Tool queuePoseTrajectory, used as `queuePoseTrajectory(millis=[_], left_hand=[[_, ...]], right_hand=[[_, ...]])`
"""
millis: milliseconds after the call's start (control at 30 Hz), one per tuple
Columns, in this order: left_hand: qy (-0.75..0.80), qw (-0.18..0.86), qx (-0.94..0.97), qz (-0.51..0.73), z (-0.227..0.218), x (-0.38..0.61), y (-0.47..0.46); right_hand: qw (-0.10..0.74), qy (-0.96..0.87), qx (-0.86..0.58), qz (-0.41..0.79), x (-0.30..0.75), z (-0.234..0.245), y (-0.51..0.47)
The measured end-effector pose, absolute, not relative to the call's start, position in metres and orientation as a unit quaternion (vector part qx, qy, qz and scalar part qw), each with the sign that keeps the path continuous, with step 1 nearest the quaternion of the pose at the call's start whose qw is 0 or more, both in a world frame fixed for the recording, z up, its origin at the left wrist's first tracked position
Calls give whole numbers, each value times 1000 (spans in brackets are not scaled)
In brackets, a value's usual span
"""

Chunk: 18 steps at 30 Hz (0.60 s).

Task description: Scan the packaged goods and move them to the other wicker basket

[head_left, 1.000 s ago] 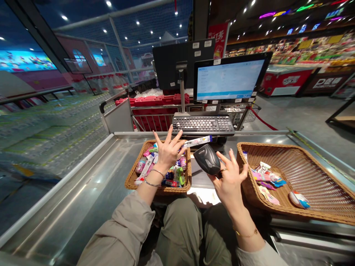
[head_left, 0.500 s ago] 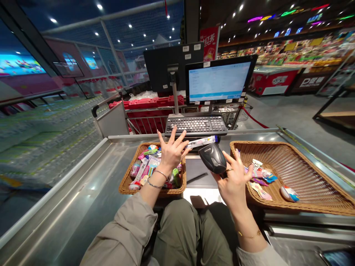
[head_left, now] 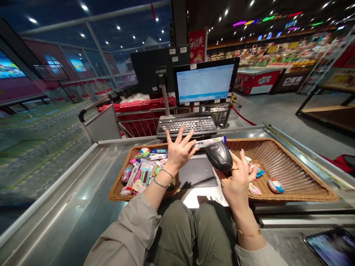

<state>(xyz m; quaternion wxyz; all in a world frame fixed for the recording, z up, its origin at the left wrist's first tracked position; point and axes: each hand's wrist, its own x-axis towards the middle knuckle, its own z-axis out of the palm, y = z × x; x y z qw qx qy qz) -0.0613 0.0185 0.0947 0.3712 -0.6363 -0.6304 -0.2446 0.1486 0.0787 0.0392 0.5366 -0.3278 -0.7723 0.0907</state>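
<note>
My left hand (head_left: 179, 153) pinches one end of a long slim packet (head_left: 209, 142), white and clear with a blue tip. Its other fingers are spread in front of the keyboard. In my right hand (head_left: 235, 181) is a black barcode scanner (head_left: 219, 156), its head close below the packet. Part of its handle is hidden by my fingers. Left of and below my left hand, a wicker basket (head_left: 113, 192) holds many small packaged items. A second wicker basket (head_left: 302, 166), beyond my right hand, contains a white, red and blue egg-shaped item (head_left: 276, 186) and several small packets.
Behind the hands stand a keyboard (head_left: 185, 125) and a lit monitor (head_left: 205, 83). A dark grey flat panel (head_left: 198, 171) lies between the baskets on the metal counter (head_left: 91, 181). A phone (head_left: 331, 245) rests at the lower right. A cart with red contents (head_left: 138, 105) is behind the counter.
The view has swung right, so baskets and monitor appear further left. Both hands, with packet and scanner, have shifted right relative to the counter. The grips look the same.
</note>
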Motion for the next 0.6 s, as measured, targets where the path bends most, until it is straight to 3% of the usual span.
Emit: queuePoseTrajectory(millis=[600], left_hand=[[-579,338,-698,-252,85,-4,84]], right_hand=[[549,-714,-427,78,180,36,95]])
